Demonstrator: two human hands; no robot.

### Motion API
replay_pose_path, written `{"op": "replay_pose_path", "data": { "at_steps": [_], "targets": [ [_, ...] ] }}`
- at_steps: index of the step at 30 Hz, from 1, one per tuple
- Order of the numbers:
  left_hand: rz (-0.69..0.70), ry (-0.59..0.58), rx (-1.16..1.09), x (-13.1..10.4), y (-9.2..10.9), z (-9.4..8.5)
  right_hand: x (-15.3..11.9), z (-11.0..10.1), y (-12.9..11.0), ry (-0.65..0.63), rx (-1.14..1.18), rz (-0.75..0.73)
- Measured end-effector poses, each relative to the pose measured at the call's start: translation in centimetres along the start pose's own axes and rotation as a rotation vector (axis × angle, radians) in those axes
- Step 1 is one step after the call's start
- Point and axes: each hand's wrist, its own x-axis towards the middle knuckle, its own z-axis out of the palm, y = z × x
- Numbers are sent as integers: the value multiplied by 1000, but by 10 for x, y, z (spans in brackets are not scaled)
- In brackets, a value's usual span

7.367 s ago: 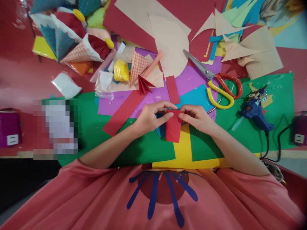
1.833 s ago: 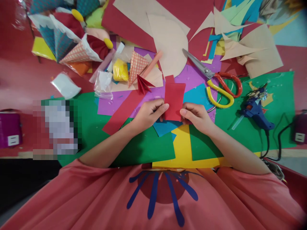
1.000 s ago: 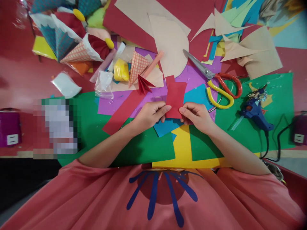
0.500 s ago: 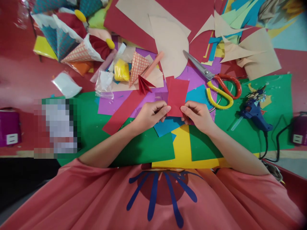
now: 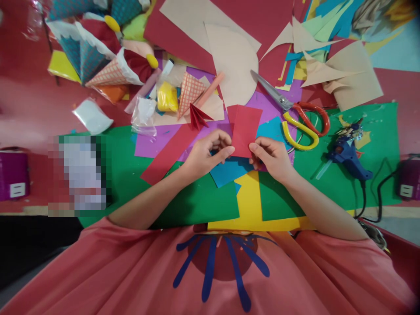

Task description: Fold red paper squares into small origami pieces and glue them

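A piece of red paper is held up in front of me, with one flap angled out at its upper left. My right hand pinches its lower right corner between thumb and fingers. At the left edge, my left hand has its thumb and curled fingers apart; the thumb tip is by the paper, and I cannot tell if it touches. Left of the hands lie a red paper strip and a small pleated red paper fan. Blue paper shows beneath.
Scissors with red and yellow handles lie at right, near a blue glue gun with a cord. Fabric cones, clay packets and beige paper fill the back. Green sheets cover the front.
My left hand has loosened from the paper's left edge, its fingers lifting away from the thumb. The red paper has tilted rightward at the top, and its left flap shows more.
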Motion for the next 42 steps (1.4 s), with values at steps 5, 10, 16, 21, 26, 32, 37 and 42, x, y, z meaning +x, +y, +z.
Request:
{"op": "replay_pose_path", "data": {
  "at_steps": [5, 10, 16, 21, 26, 32, 37, 42],
  "targets": [
    [173, 81, 146, 3, -3, -4, 0, 0, -1, -16, -20, 10],
    [162, 116, 242, 2, -1, -6, 0, 2, -1, -29, -30, 13],
    [130, 69, 126, -1, -3, -6, -1, 2, -2, -50, -55, -2],
    [124, 18, 136, 0, -3, -8, -1, 2, -3, -66, -71, -6],
    [114, -26, 159, 0, -3, -10, -2, 2, -2, -83, -95, -22],
    [52, -51, 124, 0, -1, -8, -1, 0, -2, -56, -48, -12],
    [25, -29, 119, -1, 0, -7, 0, 0, -1, -42, -32, 6],
    [40, -22, 159, -3, -1, -8, 0, -3, 0, -54, 21, 11]
  ]
}}
